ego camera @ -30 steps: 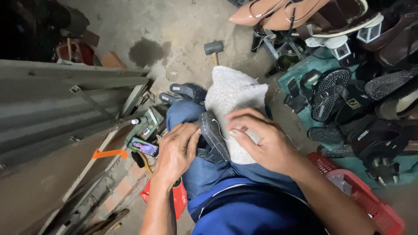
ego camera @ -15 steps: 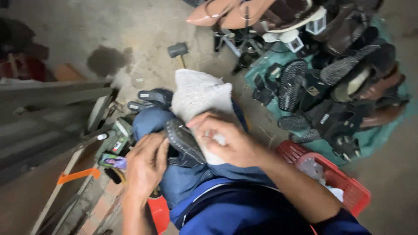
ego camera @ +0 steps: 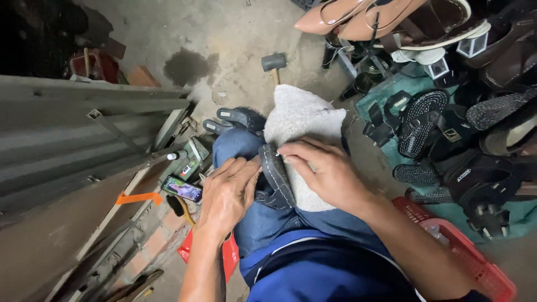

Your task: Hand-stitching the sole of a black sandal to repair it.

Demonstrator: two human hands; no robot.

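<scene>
both hands grip a dark shoe piece (ego camera: 278, 178) on the lap: left hand (ego camera: 226, 193) pinching its near edge, right hand (ego camera: 327, 173) pressing its top against a white cloth (ego camera: 302, 120). stitching shows along its edge; how much remains i cannot tell. beyond, a hammer (ego camera: 273, 61) lies on the floor.

Shoe-repair workshop, informal, floor-level. Bare stained concrete floor (ego camera: 224, 33). Heap of worn sandals and shoes (ego camera: 458, 128) piled on a green sheet (ego camera: 506, 215) at right, tan high-heeled pumps (ego camera: 358, 14) on top of the stack. Rubber mallet (ego camera: 274, 62) lying on the floor. Grey metal sheeting (ego camera: 67, 134) leaning at left, with small bottles and tubes (ego camera: 187, 159) and a phone (ego camera: 182, 189) wedged along its foot. Red plastic basket (ego camera: 470, 257) at lower right. The person sits low with a white fleecy cloth (ego camera: 305, 120) over the knee and a dark stitched shoe sole (ego camera: 277, 176) on it.
</scene>
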